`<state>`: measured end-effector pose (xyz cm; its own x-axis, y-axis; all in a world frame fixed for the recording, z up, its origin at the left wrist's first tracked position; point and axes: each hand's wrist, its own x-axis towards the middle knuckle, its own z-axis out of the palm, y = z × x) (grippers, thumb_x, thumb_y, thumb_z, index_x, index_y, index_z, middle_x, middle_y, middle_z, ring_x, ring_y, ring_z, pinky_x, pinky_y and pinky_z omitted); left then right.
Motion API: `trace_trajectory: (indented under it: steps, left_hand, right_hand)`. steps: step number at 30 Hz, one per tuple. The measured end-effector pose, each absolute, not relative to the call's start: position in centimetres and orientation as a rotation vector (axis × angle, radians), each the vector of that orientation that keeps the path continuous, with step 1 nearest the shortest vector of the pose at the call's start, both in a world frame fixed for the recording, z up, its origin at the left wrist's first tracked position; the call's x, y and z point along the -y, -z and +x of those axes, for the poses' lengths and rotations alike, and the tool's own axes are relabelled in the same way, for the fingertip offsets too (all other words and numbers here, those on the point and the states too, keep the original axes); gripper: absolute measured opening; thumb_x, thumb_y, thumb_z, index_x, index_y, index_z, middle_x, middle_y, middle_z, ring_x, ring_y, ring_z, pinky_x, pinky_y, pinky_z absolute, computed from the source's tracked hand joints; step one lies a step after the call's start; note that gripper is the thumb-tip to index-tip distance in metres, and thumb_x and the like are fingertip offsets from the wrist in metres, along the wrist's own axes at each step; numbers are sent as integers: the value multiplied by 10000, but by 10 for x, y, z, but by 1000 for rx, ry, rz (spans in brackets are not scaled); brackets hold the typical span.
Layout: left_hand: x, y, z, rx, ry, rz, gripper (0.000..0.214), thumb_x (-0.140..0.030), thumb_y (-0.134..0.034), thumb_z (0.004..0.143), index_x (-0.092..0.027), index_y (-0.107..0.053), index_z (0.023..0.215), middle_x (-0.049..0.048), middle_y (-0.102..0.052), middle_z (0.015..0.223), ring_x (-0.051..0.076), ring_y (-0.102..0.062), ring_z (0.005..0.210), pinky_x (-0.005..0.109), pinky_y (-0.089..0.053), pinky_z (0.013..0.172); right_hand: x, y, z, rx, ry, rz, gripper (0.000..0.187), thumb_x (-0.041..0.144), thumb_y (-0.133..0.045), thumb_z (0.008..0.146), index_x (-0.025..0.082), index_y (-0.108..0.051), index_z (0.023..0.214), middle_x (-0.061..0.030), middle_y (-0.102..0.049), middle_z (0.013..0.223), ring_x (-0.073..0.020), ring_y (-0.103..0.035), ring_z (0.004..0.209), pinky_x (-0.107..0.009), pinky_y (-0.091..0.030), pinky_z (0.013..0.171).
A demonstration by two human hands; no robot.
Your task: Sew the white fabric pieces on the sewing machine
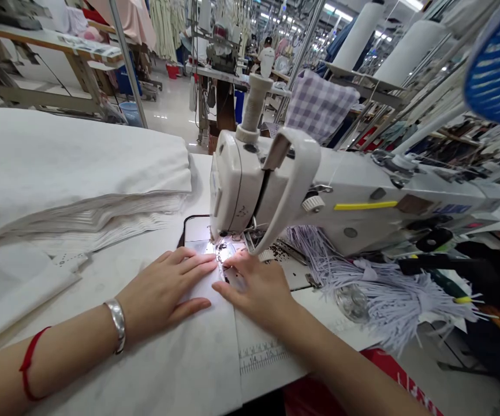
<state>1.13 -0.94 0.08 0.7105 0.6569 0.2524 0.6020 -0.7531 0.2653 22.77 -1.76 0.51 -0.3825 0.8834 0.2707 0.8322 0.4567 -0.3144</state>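
A white fabric panel (198,352) lies on the sewing table, its right edge running up to the lit needle area of a white sewing machine (271,190). My left hand (167,289) rests flat on this fabric, fingers stretched toward the presser foot (219,254). Just right of the foot is my right hand (258,286), its thumb and forefinger apart by the fabric edge. The forefinger is bent close to the needle plate, and its other fingers are partly hidden. No held thing shows in either hand.
A thick stack of white fabric pieces (77,167) lies at the left. Bundles of thin white strips (388,294) sit under the machine arm. A printed ruler (262,356) marks the table's front. Checked cloth (321,104) hangs behind the machine; a person (267,55) is far back.
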Motion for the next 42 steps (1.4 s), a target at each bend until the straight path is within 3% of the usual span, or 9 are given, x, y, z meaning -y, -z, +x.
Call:
trace_trajectory:
  steps: [3, 7, 14, 27, 32, 35, 37, 42]
  left_hand:
    - [10, -2, 10, -1021, -489, 2759, 498, -488, -469, 917, -221, -466, 1338, 52, -598, 1269, 267, -492, 1109, 380, -414, 896]
    - [11, -2, 9, -1054, -480, 2749, 483, -499, -444, 923, -221, -491, 1316, 37, -583, 1303, 264, -491, 1112, 386, -408, 906]
    - [10, 0, 7, -1051, -488, 2820, 466, -506, -361, 953, -220, -532, 1279, 35, -597, 1289, 249, -502, 1097, 371, -404, 874]
    - [2, 0, 5, -1032, -455, 2820, 465, -450, -471, 924, -243, -453, 1340, 6, -551, 1345, 257, -490, 1084, 382, -410, 871]
    - [-1, 2, 4, -975, -457, 2838, 433, -473, -459, 924, -247, -488, 1291, 26, -535, 1351, 271, -463, 1154, 400, -394, 908]
    - [-2, 1, 4, -942, -484, 2833, 403, -465, -468, 921, -246, -509, 1255, 38, -536, 1334, 276, -423, 1215, 409, -358, 966]
    - [-2, 1, 4, -923, -487, 2818, 390, -450, -480, 917, -253, -512, 1252, 37, -544, 1314, 273, -427, 1207, 404, -349, 977]
    - [-2, -1, 3, -889, -534, 2803, 367, -458, -489, 908, -285, -537, 1228, 24, -571, 1271, 260, -456, 1177, 395, -349, 976]
  right_hand:
    - [17, -4, 210, 2261, -46, -1622, 264, 415, -577, 834, 170, -643, 905, -83, -662, 813, -230, -604, 720, -328, -408, 604]
    - [14, -2, 199, 2236, -36, -1765, 119, 267, -551, 833, 186, -632, 803, -88, -654, 748, -231, -612, 668, -307, -370, 530]
    - [9, 1, 200, 2131, -82, -1761, 120, 241, -530, 778, 210, -612, 696, -31, -584, 579, -164, -538, 545, -262, -337, 501]
    - [1, 3, 194, 2029, -137, -1837, 126, 228, -531, 786, 229, -599, 679, 14, -595, 637, -123, -523, 555, -249, -361, 569]
    - [10, -4, 195, 1991, -220, -1877, 148, 358, -593, 785, 226, -571, 722, 29, -574, 617, -138, -541, 576, -268, -351, 582]
    - [17, -10, 195, 1982, -270, -1860, 384, 543, -722, 631, 221, -548, 749, 11, -606, 711, -181, -572, 667, -300, -369, 630]
    - [20, -12, 193, 2008, -299, -1839, 434, 574, -749, 586, 216, -516, 669, -3, -606, 746, -195, -570, 710, -324, -377, 681]
    - [24, -6, 189, 2043, -297, -1767, 371, 411, -627, 802, 192, -475, 543, 4, -556, 721, -168, -528, 752, -360, -347, 814]
